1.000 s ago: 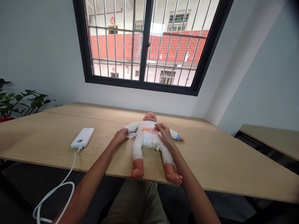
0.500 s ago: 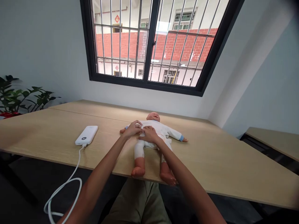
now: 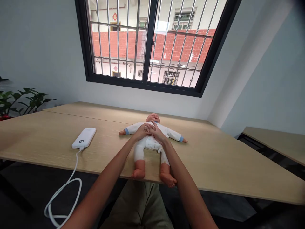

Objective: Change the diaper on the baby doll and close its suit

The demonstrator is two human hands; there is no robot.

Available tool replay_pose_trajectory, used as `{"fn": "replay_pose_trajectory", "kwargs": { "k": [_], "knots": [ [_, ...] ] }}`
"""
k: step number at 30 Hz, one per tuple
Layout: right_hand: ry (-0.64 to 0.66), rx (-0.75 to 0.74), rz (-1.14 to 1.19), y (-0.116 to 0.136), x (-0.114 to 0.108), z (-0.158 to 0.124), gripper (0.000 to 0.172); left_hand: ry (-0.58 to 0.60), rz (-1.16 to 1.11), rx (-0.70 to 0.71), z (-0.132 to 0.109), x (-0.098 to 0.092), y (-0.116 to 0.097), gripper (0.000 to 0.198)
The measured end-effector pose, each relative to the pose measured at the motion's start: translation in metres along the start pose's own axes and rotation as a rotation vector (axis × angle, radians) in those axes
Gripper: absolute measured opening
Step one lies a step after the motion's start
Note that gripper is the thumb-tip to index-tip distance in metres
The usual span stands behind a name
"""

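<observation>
A baby doll lies on its back on the wooden table, its head toward the window and its feet at the near edge. It wears a white top with blue cuffs and white trousers; both lower legs are bare. My left hand and my right hand meet over the doll's chest. Their fingers are bent together at the front of the top, below the neck. Exactly which bit of cloth they pinch is hidden by the fingers.
A white power bank lies to the left on the table, its white cable hanging over the front edge. A potted plant stands at the far left. Behind is a barred window; another table stands at the right.
Both hands have moved up from the doll's belly to its upper chest, and their fingers have come together. The doll's lower top and waist now show. The view has shifted slightly right.
</observation>
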State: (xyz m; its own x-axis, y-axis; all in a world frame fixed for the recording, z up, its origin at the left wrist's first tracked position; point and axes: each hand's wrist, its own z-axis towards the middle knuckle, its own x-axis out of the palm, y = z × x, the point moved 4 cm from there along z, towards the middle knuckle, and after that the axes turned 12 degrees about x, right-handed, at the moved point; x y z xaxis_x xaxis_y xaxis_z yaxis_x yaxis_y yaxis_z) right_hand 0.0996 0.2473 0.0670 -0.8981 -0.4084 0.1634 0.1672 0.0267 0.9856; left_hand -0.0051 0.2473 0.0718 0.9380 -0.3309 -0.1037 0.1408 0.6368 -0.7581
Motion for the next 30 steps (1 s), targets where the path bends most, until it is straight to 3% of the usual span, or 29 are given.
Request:
{"fn": "replay_pose_trajectory", "kwargs": {
  "k": [2, 4, 10, 15, 24, 27, 30],
  "knots": [
    [-0.095, 0.009, 0.073, 0.002, -0.004, 0.0, 0.073, 0.007, 0.054, 0.016, -0.002, 0.002, 0.001, 0.03],
    [-0.157, 0.037, 0.1, 0.004, -0.006, 0.0, 0.061, -0.064, 0.13, 0.027, -0.005, 0.0, 0.003, 0.033],
    [-0.23, -0.055, 0.023, 0.011, -0.009, -0.004, 0.073, -0.121, 0.219, 0.122, -0.007, -0.003, 0.007, 0.028],
    [-0.288, -0.074, 0.043, 0.008, -0.017, -0.001, 0.074, -0.315, 0.197, 0.174, -0.003, -0.007, 0.003, 0.025],
    [-0.26, 0.012, 0.163, -0.002, -0.015, 0.007, 0.055, -0.054, 0.386, 0.144, -0.009, 0.003, 0.002, 0.014],
    [-0.297, -0.082, 0.146, 0.004, -0.017, 0.002, 0.052, -0.041, 0.279, 0.127, -0.011, 0.0, 0.005, 0.017],
    [-0.484, -0.297, -0.095, 0.013, -0.025, -0.011, 0.038, -0.048, 0.16, 0.089, -0.012, -0.004, 0.012, 0.026]
  ]
}}
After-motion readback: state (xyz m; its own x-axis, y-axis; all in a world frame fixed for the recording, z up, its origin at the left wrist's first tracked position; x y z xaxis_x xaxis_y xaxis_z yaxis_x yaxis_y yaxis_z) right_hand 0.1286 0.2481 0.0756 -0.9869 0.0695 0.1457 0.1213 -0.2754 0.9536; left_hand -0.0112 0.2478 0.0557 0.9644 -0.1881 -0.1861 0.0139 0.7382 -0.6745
